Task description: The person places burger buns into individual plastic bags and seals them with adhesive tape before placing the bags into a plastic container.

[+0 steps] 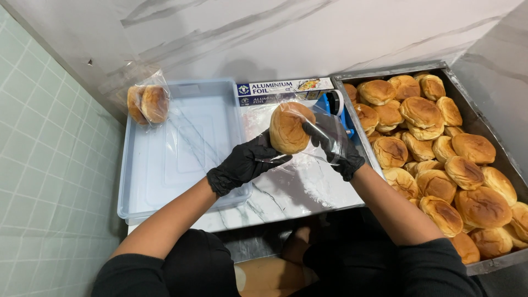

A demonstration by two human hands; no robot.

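You hold a round golden-brown bread bun up above the white marbled desk, between your two black-gloved hands. Your left hand cups it from below and the side, its fingers curled against the bun's lower edge. Your right hand sits inside or behind a thin clear plastic bag, fingers pinching the film by the bun's right side; whether the bun is already partly in the bag's mouth, you cannot quite tell.

The film looks thin and slack, so a hard tug with the right fingers could tear it or let the mouth fold shut against the bun. The bun looks soft: squeeze it with the left fingers and it may dent or shed crumbs. With only a light cupping grip, it could also slip and drop onto the desk or off its near edge.

Just to the right stands a grey metal tray heaped with like buns, close to your forearm; a careless elbow could knock one off. The pale blue plastic tray on the left holds one bagged pair of buns in its far corner.
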